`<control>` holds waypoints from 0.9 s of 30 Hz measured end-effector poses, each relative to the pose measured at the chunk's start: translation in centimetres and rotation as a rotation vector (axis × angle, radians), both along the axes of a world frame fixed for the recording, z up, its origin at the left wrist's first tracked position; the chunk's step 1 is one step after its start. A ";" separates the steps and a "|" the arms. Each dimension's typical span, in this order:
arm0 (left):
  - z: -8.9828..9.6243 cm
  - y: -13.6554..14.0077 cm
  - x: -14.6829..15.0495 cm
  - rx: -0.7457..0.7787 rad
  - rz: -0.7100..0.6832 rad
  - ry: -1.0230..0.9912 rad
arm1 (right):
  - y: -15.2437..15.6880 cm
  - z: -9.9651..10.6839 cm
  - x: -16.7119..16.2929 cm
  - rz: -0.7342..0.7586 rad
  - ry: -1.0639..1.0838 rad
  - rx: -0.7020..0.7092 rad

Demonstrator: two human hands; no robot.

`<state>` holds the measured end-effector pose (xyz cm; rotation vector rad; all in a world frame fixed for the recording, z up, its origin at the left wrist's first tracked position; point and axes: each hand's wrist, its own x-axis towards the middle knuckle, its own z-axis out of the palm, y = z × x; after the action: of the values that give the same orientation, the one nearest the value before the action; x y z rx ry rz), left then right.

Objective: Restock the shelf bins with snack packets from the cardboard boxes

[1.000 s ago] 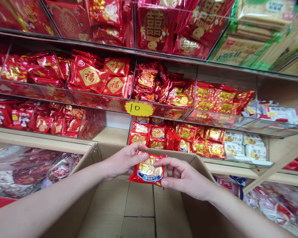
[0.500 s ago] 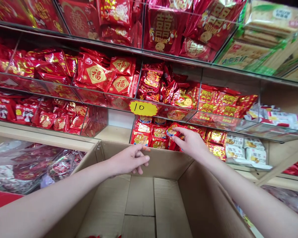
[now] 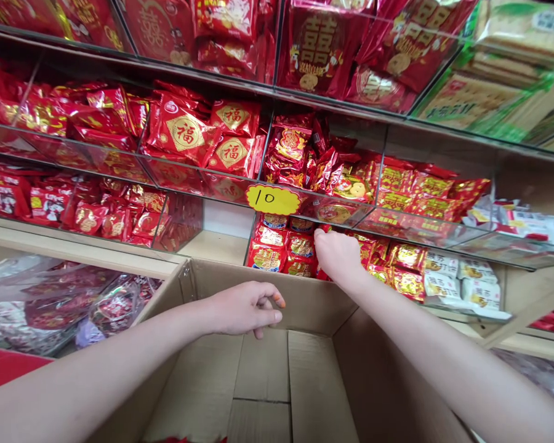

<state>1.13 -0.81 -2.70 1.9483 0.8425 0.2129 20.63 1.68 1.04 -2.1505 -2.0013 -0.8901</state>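
At the far left of the frame, clear plastic bags of red sweets (image 3: 50, 304) lie below a pale wooden shelf edge (image 3: 74, 249). Above it, glass-fronted compartments (image 3: 120, 169) run across the frame, packed with shiny red and gold snack packets (image 3: 184, 132). At lower centre stands an open brown cardboard box (image 3: 263, 381), its bottom flaps bare. The left hand (image 3: 247, 307) hovers over the box's far wall, fingers loosely curled, holding nothing. A yellow oval price tag marked 10 (image 3: 272, 199) sticks to the glass at centre. Just below and right of it, the right hand (image 3: 337, 255) reaches into a compartment of small red biscuit packets (image 3: 277, 249), fingers curled among them; whether it grips one cannot be told. White packets (image 3: 461, 277) lie at right.
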 end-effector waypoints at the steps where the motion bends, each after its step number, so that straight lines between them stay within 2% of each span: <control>1: 0.0 0.0 0.0 -0.002 -0.011 0.011 | 0.2 0.1 0.1 -0.003 0.002 -0.003; 8: 0.0 0.0 -0.3 0.052 -0.066 0.072 | 0.4 0.2 0.8 -0.009 0.054 -0.015; 17: 0.2 -0.3 -0.6 0.114 -0.114 0.192 | -2.4 -0.5 1.9 -0.027 0.214 0.054; 23: 0.5 -0.3 -0.7 0.156 -0.139 0.256 | -4.1 -0.5 2.7 0.102 0.383 0.190; 27: 0.6 -0.3 -0.7 0.143 -0.160 0.321 | -3.5 -1.0 2.9 0.341 0.495 0.252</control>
<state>0.48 -1.14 -2.13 2.2085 0.8893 -0.1428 23.55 -1.83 0.07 -1.6239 -1.8068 -0.4687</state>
